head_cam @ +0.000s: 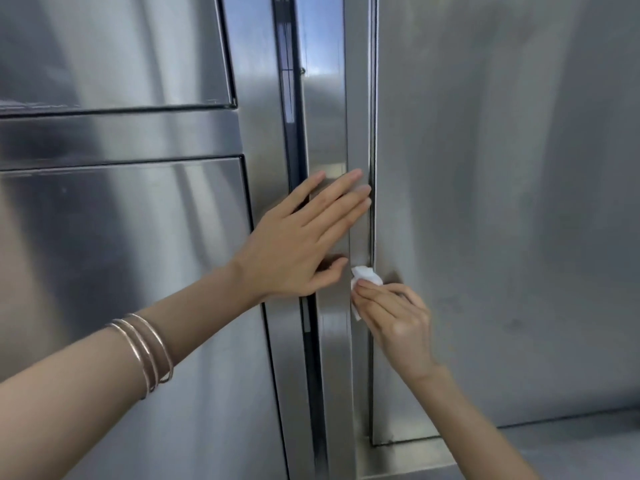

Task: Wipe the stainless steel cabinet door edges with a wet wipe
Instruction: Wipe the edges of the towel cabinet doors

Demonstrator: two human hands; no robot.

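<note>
Two hands at a steel cabinet door edge

The left hand (pixel 298 244) lies flat on the vertical strip (pixel 330 133); the right hand (pixel 394 320) presses a white wet wipe (pixel 367 274) against the door edge (pixel 373 150).

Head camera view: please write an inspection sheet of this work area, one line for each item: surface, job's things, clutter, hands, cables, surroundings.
Surface: brushed stainless steel cabinet fronts; faint smudges on the right door.
Job's things: white wet wipe, bunched, pressed on the vertical door edge strip beside the dark seam.
Clutter: nothing seen.
Hands: left hand flat and open, fingers spread on the door edge strip above the wipe; right hand pinches the wipe against the edge.
Cables: nothing seen.
Surroundings: two panels at left with a horizontal gap between them; steel ledge at lower right; three thin bangles on the left wrist.
</note>
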